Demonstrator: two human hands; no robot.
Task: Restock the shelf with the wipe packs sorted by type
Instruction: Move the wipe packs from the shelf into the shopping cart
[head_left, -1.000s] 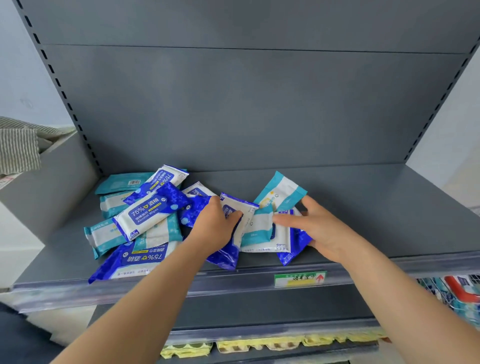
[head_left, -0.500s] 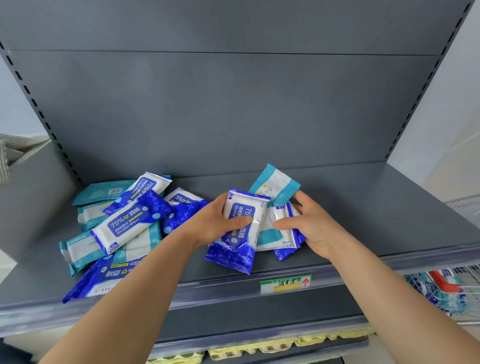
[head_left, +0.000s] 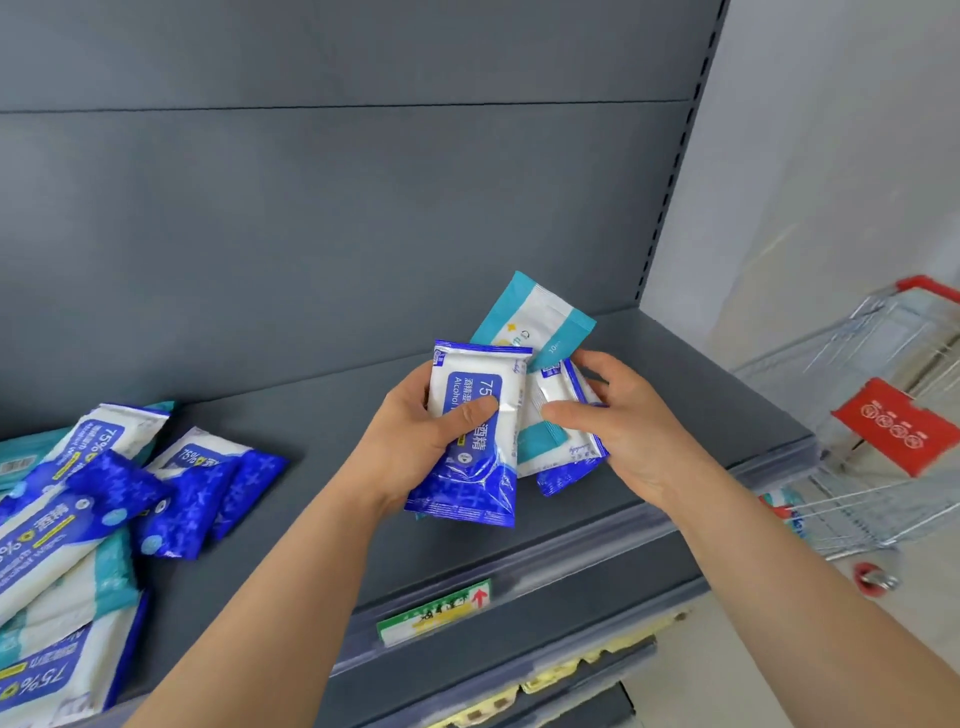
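A green-and-white paper price label (head_left: 434, 613) sits on the grey metal shelf (head_left: 675, 395) edge. Loose blue and teal packs (head_left: 104, 499) are heaped at the left. Over the shelf, the left hand (head_left: 415, 441) grips a glossy blue-and-white alcohol wipe pack (head_left: 472, 467), and the right hand (head_left: 628, 431) pinches a teal-and-blue pack bundle (head_left: 540, 441). A wire trolley (head_left: 883, 467) stands to the right.

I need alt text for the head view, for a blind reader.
A person's left hand grips a blue and white plastic alcohol wipe pack over a grey metal shelf, while the right hand holds a few teal and blue wipe packs. A pile of similar packs lies at the shelf's left.
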